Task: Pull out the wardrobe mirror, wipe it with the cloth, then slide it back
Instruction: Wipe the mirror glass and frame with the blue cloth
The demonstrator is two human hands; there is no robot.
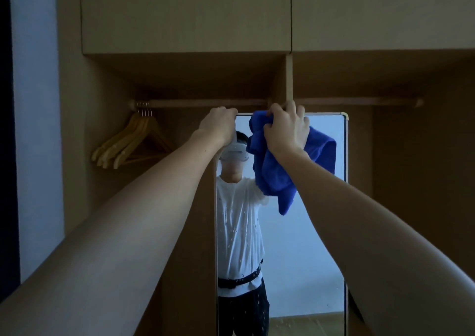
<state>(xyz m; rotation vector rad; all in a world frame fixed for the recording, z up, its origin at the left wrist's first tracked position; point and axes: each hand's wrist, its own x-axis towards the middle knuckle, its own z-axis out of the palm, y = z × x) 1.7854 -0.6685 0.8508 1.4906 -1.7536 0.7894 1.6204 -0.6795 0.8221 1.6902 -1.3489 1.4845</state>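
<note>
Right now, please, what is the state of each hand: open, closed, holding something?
Left hand: closed on the top edge of the mirror, near its left corner.
Right hand: closed on the blue cloth, bunched at the mirror's top edge.

rail [205,102] close above mirror [308,233] top, hangers [133,140] left, right bay open

The mirror [308,233] is glossy glass, speckled with droplets, edged by a thin pale metal-looking frame. The blue cloth [272,176] looks soft, plush and matt. The wardrobe [180,14] panels are smooth matt wood-look board; the hangers [131,143] at left are lacquered wood.
</note>
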